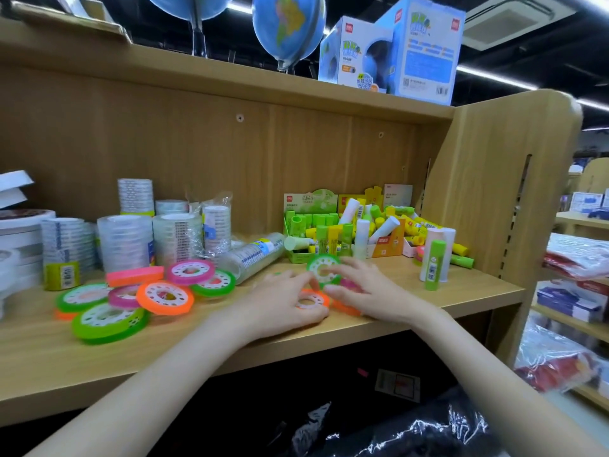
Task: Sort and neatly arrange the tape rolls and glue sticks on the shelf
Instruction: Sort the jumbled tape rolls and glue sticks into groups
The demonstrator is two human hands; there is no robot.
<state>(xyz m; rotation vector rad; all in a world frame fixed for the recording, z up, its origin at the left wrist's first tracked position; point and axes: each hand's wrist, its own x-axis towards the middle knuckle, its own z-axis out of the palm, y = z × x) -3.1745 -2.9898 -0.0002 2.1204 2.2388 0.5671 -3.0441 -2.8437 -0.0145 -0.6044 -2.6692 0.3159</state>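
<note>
On the wooden shelf [428, 291], my left hand [280, 303] curls round a flat orange tape roll [311, 301]. Just right of it, my right hand [362, 288] pinches a green tape roll [320, 267], tilted up on edge. Under the right hand lie a pink roll [350, 283] and another orange roll [346, 307]. Both hands are motion-blurred. A loose pile of green, pink and orange tape rolls [164, 296] lies to the left. Stacks of clear tape [125, 242] stand behind it. Glue sticks [379, 225] lie jumbled in open display boxes [296, 257] at the back right.
A green glue stick [435, 265] and a white one [446, 252] stand upright near the shelf's right side panel [494, 192]. One clear tape sleeve [253, 255] lies on its side mid-shelf. White tape reels [19, 232] are stacked far left. Globes and boxes sit on the shelf above.
</note>
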